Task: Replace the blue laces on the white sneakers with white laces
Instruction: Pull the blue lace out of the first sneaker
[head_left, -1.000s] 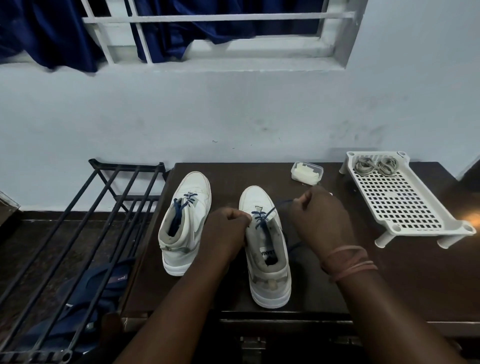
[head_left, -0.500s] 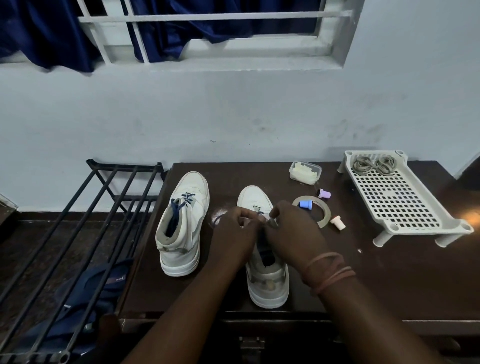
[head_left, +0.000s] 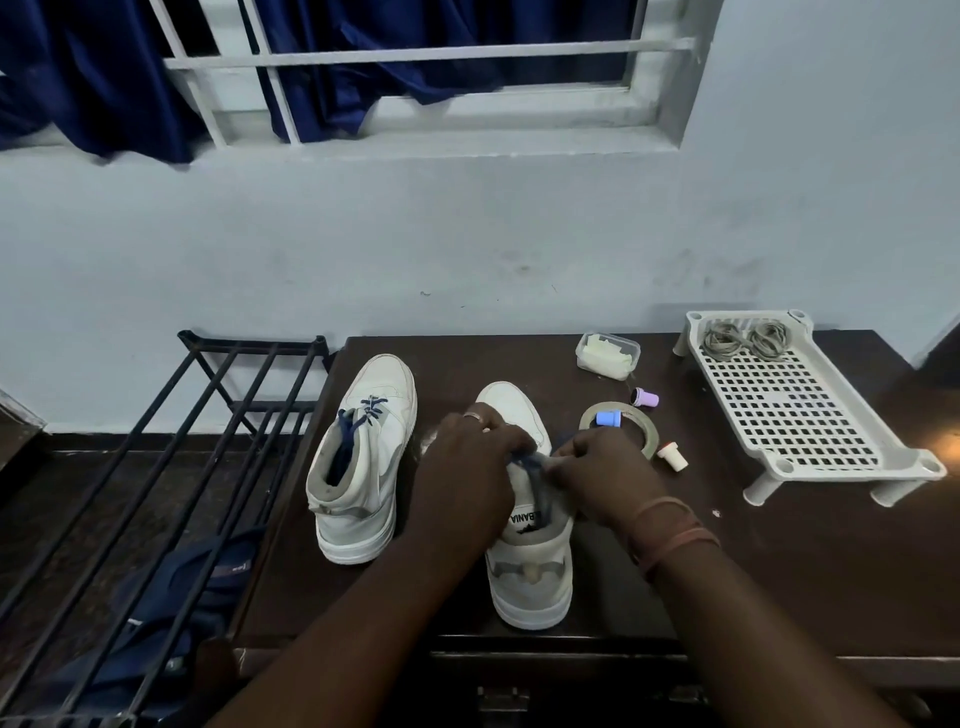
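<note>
Nearest me, my two hands work over the right sneaker (head_left: 530, 571), which stands on the dark tabletop (head_left: 779, 571) heel toward me. My left hand (head_left: 467, 483) has its grip curled on the shoe's left side, and my right hand (head_left: 602, 478) pinches the blue lace (head_left: 532, 470) at the eyelets; both grips look closed on that lace, though the fingertips are partly hidden. Just left stands the second sneaker (head_left: 363, 467), its own blue lace (head_left: 363, 415) threaded only near the toe.

What could go wrong, I judge: pulling hard with the shoe barely braced could drag it into the tape roll (head_left: 623, 426) and the small caps near it, or snag the lace in an eyelet.

Counting: two sneakers, two blue laces, one tape roll, three little caps, one lidded box (head_left: 607, 356). Farthest back, the white perforated rack (head_left: 810, 410) carries two pale coils (head_left: 748, 338), probably the white laces, well apart from the shoes.
</note>
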